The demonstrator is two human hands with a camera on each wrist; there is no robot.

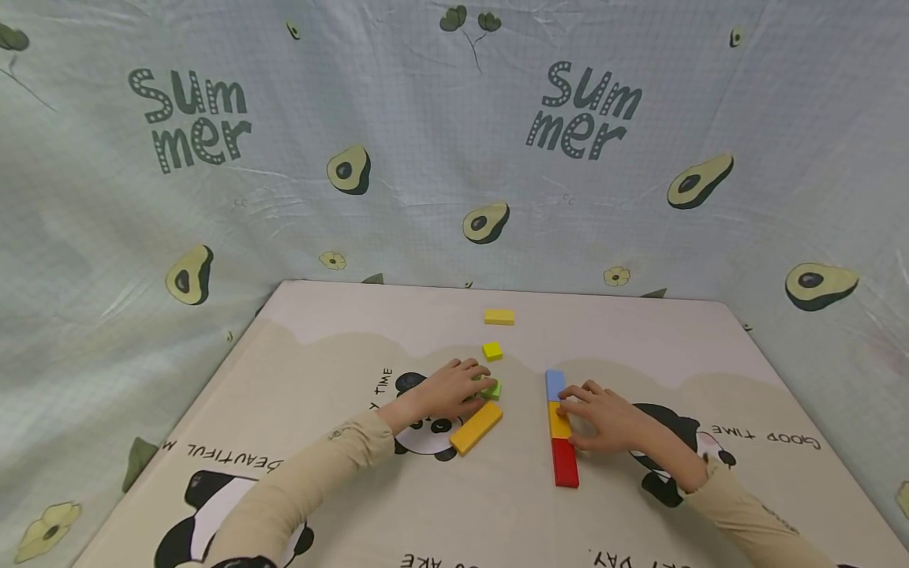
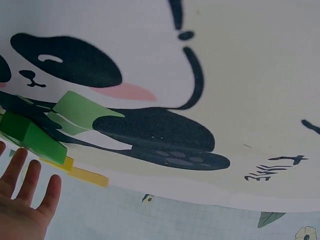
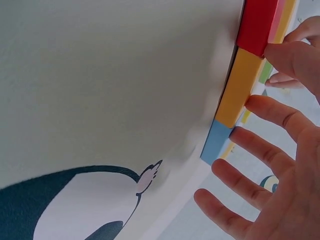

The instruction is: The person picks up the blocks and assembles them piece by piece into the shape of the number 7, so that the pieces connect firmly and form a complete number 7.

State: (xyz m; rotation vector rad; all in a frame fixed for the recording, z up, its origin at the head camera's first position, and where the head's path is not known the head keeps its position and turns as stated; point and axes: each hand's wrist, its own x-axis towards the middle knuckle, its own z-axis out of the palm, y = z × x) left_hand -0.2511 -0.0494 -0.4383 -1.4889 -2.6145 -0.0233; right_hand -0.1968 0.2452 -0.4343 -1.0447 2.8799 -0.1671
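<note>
Apparently mid-build: three blocks lie end to end on the printed cloth [image 1: 398, 521], blue block [image 1: 555, 385] at the 12 o'clock end, middle orange block [image 1: 557, 422] between, red block [image 1: 565, 465] at the 6 o'clock end, neighbours touching.

Right hand [image 1: 607, 416]: row lies at its 9 o'clock. Fingers spread wide and fairly straight, tips against or just beside the row's near side, thumb by the red-orange join. No grip round any block; reads as steadying or squaring the line.

Left hand [image 1: 450, 388]: at the green block [image 1: 493, 390], which sits at its 3 o'clock. Outer fingers extended and parted in the left wrist view; thumb and forefinger too hidden to tell whether they pinch it.

Loose orange block [image 1: 476, 427] lies slantwise at 7 o'clock from the green; small yellow block [image 1: 492, 351] at 12, longer yellow block [image 1: 499, 316] farther out at 12.

Step in hand, my judgement: taking up green while the row is kept true. Next move calls for a sure thumb-and-finger pinch, lifted without nudging the loose orange piece.
</note>
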